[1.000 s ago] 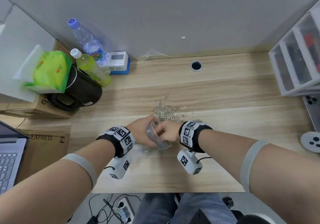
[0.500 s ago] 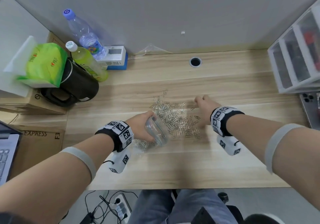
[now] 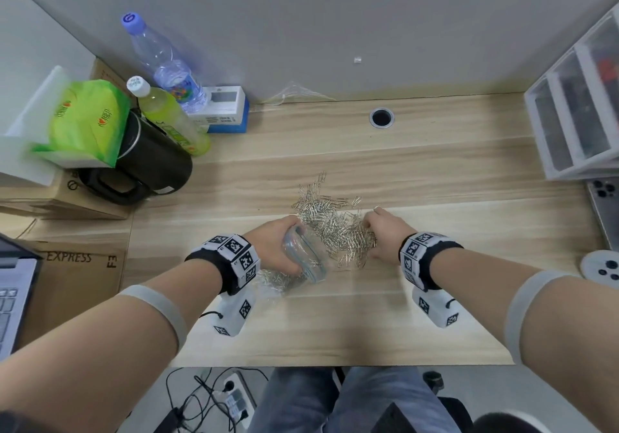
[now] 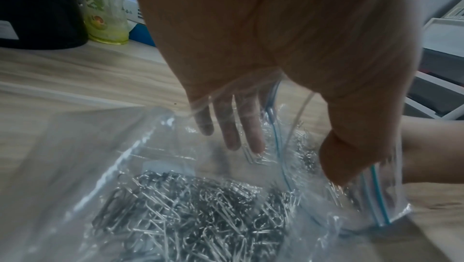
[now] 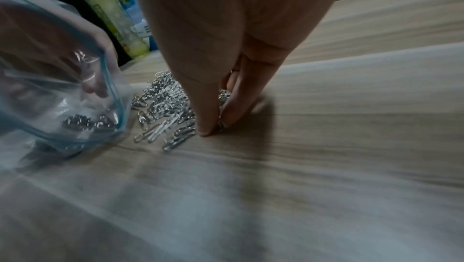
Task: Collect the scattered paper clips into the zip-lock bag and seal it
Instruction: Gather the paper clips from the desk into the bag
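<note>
Risk: the clear zip-lock bag with a blue seal strip could sag or tip, spilling the clips already inside.
Left hand: fingers curled round the bag's mouth, holding it open on the light wooden bench.
Right hand: fingers drawn narrow, pinching at the pile's edge.
Loose silver paper clips: heaped between both hands, just beside the bag mouth.
</note>
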Motion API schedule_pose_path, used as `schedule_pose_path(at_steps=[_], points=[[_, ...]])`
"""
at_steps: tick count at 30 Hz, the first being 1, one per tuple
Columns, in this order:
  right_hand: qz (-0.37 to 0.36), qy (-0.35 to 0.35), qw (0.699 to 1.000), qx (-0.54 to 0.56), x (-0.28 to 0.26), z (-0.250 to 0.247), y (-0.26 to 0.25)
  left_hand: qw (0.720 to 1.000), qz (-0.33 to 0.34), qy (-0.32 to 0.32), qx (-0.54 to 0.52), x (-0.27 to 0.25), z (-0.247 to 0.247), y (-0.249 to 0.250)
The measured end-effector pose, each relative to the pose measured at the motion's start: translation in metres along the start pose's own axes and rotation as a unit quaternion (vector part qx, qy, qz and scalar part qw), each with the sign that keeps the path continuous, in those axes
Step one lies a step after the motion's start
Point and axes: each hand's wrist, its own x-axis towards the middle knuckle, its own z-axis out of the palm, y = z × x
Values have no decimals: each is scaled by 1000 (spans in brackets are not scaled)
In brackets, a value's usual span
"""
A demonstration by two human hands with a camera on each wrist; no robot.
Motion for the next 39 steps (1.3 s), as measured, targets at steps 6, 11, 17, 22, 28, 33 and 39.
schedule_pose_path(at_steps=[6,11,17,22,28,33,39], points=[[-12,48,993,112,11,1,-20,1000,-5,3,-1,-5,-3,-6],[-20,47,998,23,10,-5,-22,1000,-20,9,16,-8,-6,-11],[-46,4,992,-122,13,3,-25,1000,-23,7,18,-11,-6,-12],[-68,29,997,-29,23,11,-35,1000,-23,-1,10,-10,-8,-13],[-54,53,996,49,31,11,-41,1000,-27,-4,10,-9,-9,-18],[-70,24,997,-24,31,10,-51,999,-32,-6,12,-8,-13,-22],[-68,7,994,-90,37,12,-61,999,-26,-9,17,-4,-13,-25]])
